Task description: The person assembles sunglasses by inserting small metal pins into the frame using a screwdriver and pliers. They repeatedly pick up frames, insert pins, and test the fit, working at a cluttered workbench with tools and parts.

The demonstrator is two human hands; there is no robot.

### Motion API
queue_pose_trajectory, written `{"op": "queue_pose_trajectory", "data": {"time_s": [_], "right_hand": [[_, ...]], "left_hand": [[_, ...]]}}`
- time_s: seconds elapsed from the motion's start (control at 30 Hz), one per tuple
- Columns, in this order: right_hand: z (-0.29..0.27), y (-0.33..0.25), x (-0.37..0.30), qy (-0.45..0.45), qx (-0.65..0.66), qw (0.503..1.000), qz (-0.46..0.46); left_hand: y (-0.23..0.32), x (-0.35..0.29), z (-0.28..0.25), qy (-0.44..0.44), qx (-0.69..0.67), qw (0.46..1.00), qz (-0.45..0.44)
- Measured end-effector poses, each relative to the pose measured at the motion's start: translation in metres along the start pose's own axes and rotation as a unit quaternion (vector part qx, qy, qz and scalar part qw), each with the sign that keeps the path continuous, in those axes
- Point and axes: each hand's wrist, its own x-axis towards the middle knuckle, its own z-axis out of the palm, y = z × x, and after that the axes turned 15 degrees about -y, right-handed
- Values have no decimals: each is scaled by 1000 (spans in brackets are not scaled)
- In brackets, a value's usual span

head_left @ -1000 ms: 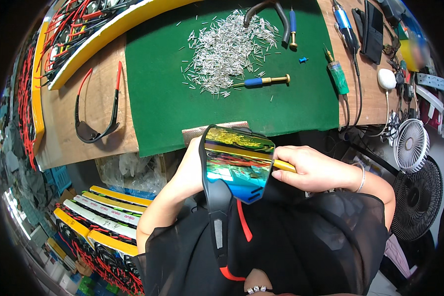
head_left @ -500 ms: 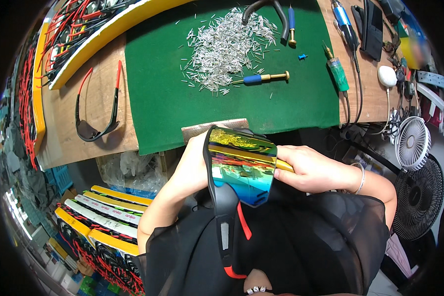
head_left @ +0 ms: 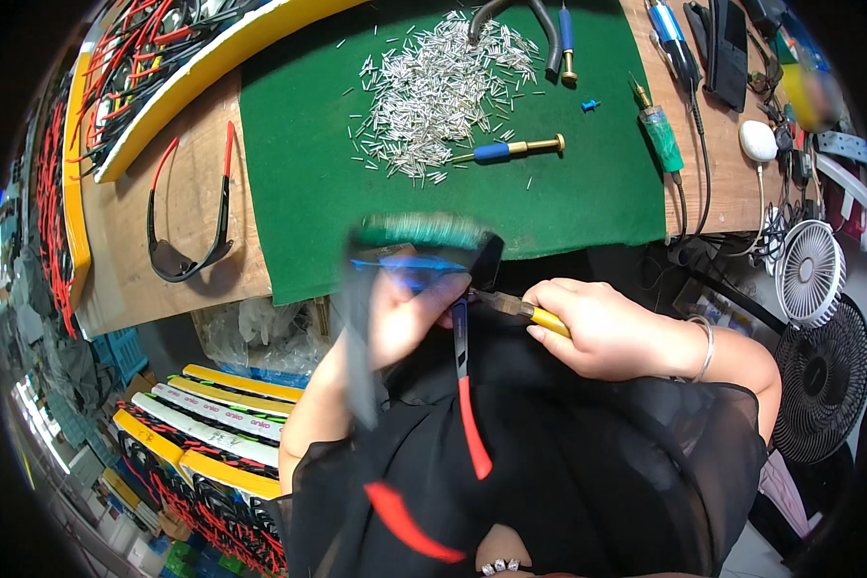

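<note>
My left hand (head_left: 409, 313) is closed round a pair of sunglasses (head_left: 424, 233) at the table's near edge, thumb toward the hinge. The lens and one temple are smeared by motion; the other black temple, with its red tip, points down toward my lap. To the right, my right hand (head_left: 597, 323) grips a yellow-handled tool (head_left: 547, 321). Its greyish front part points left at the frame beside my left thumb. The tool's tip is hard to see, so I cannot tell whether it touches the frame.
A green mat (head_left: 318, 212) bears a heap of small silvery pins (head_left: 433, 101), a blue-and-gold screwdriver (head_left: 506, 151) and dark-handled pliers (head_left: 552, 43). More sunglasses (head_left: 191, 260) lie left. A green-handled soldering iron (head_left: 659, 135) lies right, near fans (head_left: 807, 275). Frame-filled trays (head_left: 226, 409) stand lower left.
The sunglasses have turned in my left hand: the mirrored lens that faced up is now tipped away and blurred. My left thumb and the tool's greyish front part have come into sight.
</note>
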Motion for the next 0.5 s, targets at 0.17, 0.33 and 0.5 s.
{"op": "queue_pose_trajectory", "data": {"time_s": [0.17, 0.33, 0.5], "right_hand": [[9, 3, -3, 139, -263, 954, -27], [10, 8, -2, 110, -149, 981, -61], [2, 8, -3, 27, -11, 999, -43]], "left_hand": [[-11, 8, -14, -126, -225, 966, -25], [-6, 1, 2, -4, -196, 981, 8], [-10, -7, -1, -63, -191, 977, 72]]}}
